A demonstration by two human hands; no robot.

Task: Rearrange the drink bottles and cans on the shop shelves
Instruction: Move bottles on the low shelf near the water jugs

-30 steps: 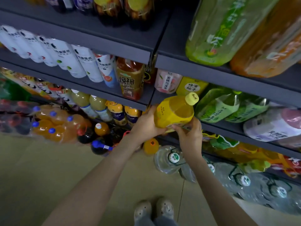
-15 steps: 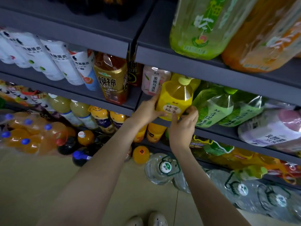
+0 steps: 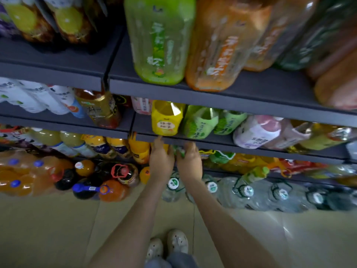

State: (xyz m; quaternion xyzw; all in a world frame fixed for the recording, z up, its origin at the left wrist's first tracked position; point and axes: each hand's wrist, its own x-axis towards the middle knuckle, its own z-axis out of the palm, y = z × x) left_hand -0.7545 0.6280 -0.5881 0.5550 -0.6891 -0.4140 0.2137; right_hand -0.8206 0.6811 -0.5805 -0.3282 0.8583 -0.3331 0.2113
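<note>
The middle shelf [image 3: 222, 144] runs across the view, packed tight under the tall green bottle [image 3: 160, 41] and orange bottle [image 3: 222, 49] on the tier above. The yellow bottle [image 3: 166, 118] stands on that middle shelf with its base close to the front lip, between a pink bottle [image 3: 142, 106] behind to its left and the green bottles [image 3: 201, 122] pressed against its right side. Just below the lip hang the left grip [image 3: 161, 159] and the right grip [image 3: 190, 161], side by side, fingers loosely extended and holding nothing; the left fingertips reach the lip. The risk, as I judge it, is the yellow bottle's forward position: a knock from either grip, or a shove from its crowded green neighbours, could tip it off the lip onto the floor.
</note>
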